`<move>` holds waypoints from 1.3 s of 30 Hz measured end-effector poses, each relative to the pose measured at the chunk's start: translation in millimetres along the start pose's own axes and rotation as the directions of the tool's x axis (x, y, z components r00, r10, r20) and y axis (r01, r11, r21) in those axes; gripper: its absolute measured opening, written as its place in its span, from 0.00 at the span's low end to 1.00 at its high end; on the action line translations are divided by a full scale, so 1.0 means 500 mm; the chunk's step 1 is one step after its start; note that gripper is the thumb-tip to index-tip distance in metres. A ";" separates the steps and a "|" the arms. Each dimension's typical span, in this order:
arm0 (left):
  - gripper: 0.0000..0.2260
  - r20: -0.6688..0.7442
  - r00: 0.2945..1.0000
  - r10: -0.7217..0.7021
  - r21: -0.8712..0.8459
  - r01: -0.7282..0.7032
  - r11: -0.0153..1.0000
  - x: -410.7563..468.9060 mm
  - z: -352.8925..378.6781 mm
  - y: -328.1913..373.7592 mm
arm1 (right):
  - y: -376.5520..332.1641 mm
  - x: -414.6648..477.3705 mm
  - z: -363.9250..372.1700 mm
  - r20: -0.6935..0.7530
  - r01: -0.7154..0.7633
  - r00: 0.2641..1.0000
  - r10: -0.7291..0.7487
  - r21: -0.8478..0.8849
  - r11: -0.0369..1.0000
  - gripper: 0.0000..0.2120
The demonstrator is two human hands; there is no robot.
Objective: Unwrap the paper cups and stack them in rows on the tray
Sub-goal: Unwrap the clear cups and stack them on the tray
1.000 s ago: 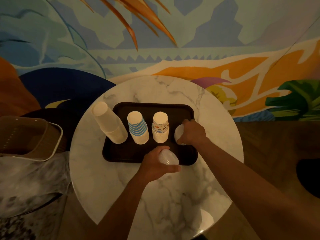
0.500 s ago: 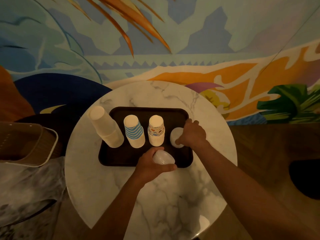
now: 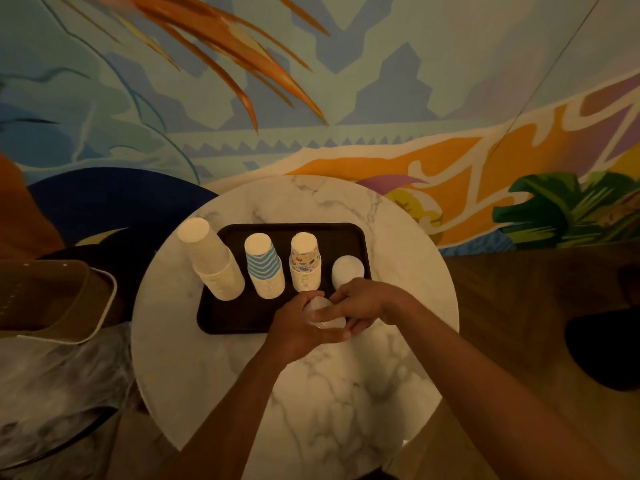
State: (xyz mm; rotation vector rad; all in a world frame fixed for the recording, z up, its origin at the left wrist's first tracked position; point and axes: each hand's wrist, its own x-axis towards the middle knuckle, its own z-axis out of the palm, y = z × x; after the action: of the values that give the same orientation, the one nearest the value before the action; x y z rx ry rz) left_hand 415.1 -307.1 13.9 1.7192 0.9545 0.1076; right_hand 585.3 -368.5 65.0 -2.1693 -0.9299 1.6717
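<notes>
A dark tray (image 3: 242, 320) lies on a round marble table (image 3: 207, 358). Upside-down cup stacks stand in a row on it: a plain white stack (image 3: 211, 261) at the tray's left edge, a blue-striped stack (image 3: 265, 266), a patterned stack (image 3: 304, 261) and a short white stack (image 3: 347, 270) at the right. My left hand (image 3: 298, 330) grips a clear-wrapped small stack of cups (image 3: 323, 315) over the tray's front right corner. My right hand (image 3: 367, 303) pinches the same stack from the right.
A tan basket (image 3: 55, 299) sits left of the table above crumpled clear plastic (image 3: 59, 393). A painted mural wall rises behind the table. A dark wooden surface (image 3: 519, 306) lies to the right.
My right hand let go of the short white stack on the tray and came back to the wrapped stack in my left hand. The camera view shifted slightly.
</notes>
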 end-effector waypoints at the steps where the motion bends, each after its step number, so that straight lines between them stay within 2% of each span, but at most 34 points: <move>1: 0.43 0.011 1.000 0.008 0.022 -0.008 1.000 -0.002 0.001 -0.002 | 0.004 0.003 0.009 0.001 0.009 1.000 -0.009 0.008 1.000 0.33; 4: 0.47 0.033 0.999 0.015 0.045 -0.016 0.999 -0.009 0.003 -0.010 | 0.015 0.011 0.026 -0.019 0.006 1.000 -0.005 0.054 0.999 0.34; 9: 0.47 0.042 0.999 0.027 0.018 -0.028 0.999 -0.019 0.001 -0.021 | 0.019 0.016 0.036 -0.022 0.003 1.000 -0.001 0.086 0.996 0.34; 16: 0.37 0.006 1.000 0.025 0.005 -0.025 1.000 -0.019 -0.011 -0.023 | 0.007 0.012 0.021 -0.030 -0.003 1.000 0.007 0.129 0.992 0.28; 25: 0.40 -0.006 1.000 0.019 -0.003 -0.019 1.000 -0.008 -0.018 -0.031 | 0.011 0.009 -0.002 -0.029 -0.049 0.998 0.058 0.254 0.966 0.30; 27: 0.42 -0.017 1.000 -0.002 0.000 0.002 1.000 -0.007 -0.019 -0.035 | 0.011 0.013 -0.014 -0.084 -0.055 0.993 0.082 0.291 0.955 0.33; 30: 0.44 -0.011 1.000 -0.029 0.013 0.029 0.999 -0.001 -0.022 -0.042 | 0.011 0.026 -0.031 -0.275 -0.043 0.958 0.081 0.143 0.989 0.34; 34: 0.44 -0.005 0.999 -0.042 0.010 0.042 0.999 0.003 -0.024 -0.047 | 0.023 0.055 -0.047 -0.559 -0.037 0.829 -0.020 -0.089 0.995 0.43; 36: 0.44 -0.006 0.999 -0.051 0.008 0.052 0.999 0.005 -0.024 -0.050 | 0.026 0.076 -0.054 -0.607 -0.038 0.792 -0.067 -0.158 0.987 0.44; 39: 0.44 -0.002 0.998 -0.062 0.005 0.062 0.998 0.010 -0.023 -0.053 | 0.023 0.104 -0.065 -0.627 -0.059 0.776 -0.074 -0.189 0.980 0.45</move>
State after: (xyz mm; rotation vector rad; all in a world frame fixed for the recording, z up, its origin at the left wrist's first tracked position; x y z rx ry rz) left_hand 398.3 -293.5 -5.7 1.6929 1.0088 0.0661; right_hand 626.5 -339.2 28.5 -2.5847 -0.9114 0.7346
